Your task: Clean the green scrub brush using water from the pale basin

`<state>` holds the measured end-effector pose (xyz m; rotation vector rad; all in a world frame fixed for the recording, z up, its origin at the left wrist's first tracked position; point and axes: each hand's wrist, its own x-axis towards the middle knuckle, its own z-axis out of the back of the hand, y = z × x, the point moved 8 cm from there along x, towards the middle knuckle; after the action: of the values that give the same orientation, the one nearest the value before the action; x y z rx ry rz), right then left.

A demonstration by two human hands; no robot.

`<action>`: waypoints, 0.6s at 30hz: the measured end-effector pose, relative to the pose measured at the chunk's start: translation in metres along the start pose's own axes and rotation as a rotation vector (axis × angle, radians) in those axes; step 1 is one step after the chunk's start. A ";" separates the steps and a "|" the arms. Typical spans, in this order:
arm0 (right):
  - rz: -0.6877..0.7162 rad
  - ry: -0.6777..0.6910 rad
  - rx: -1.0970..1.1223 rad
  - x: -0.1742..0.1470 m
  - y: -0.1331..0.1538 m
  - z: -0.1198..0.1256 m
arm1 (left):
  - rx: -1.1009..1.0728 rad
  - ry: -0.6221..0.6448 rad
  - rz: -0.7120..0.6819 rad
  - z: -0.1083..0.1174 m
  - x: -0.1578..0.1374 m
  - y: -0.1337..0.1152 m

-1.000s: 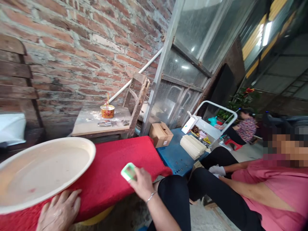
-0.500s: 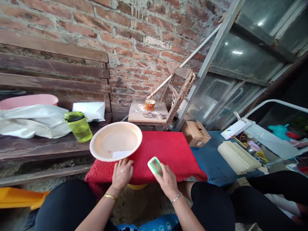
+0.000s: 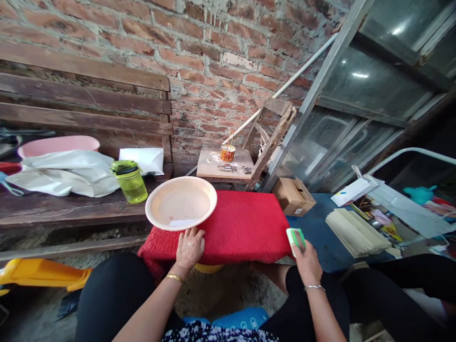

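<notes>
My left hand [image 3: 190, 249] lies on the red cloth [image 3: 249, 223], its fingertips against the near rim of a cream plastic basin [image 3: 153, 213]. Its fingers are slightly apart and bent, and I see no clear grip on the rim. The basin appears to hold shallow water, with a white flat piece [image 3: 181, 223] near its front edge. My right hand [image 3: 308, 263] is closed round a small green-and-white block [image 3: 294, 240] with a reddish-brown textured face, over the cloth's right edge. What kind of thing this block is, I cannot tell.
A green water bottle [image 3: 131, 183] stands on the wooden bench [image 3: 71, 216] left of the basin. Behind the cloth, a small stand [image 3: 210, 170] bears a tin [image 3: 228, 153] and padlocks. To the right are a cardboard box [image 3: 292, 197] and stacked pale sheets [image 3: 356, 232]. Another person's leg [image 3: 402, 285] is at far right.
My right hand has moved right with the green-and-white block, from over the cloth's front to its right edge. My left hand stays by the basin. The view has shifted slightly.
</notes>
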<state>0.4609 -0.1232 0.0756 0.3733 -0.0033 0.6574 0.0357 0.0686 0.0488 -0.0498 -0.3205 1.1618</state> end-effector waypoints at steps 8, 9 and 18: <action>0.483 0.111 0.049 -0.054 0.095 -0.056 | 0.032 -0.006 -0.006 0.000 0.000 0.000; 0.446 0.107 0.030 -0.050 0.086 -0.055 | 0.036 -0.005 -0.007 0.000 0.000 0.000; -0.149 -0.002 0.012 0.009 -0.056 0.030 | 0.079 -0.046 -0.039 -0.004 -0.001 0.003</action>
<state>0.5049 -0.1688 0.0854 0.3819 0.0262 0.5097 0.0343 0.0698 0.0440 0.0528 -0.3146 1.1371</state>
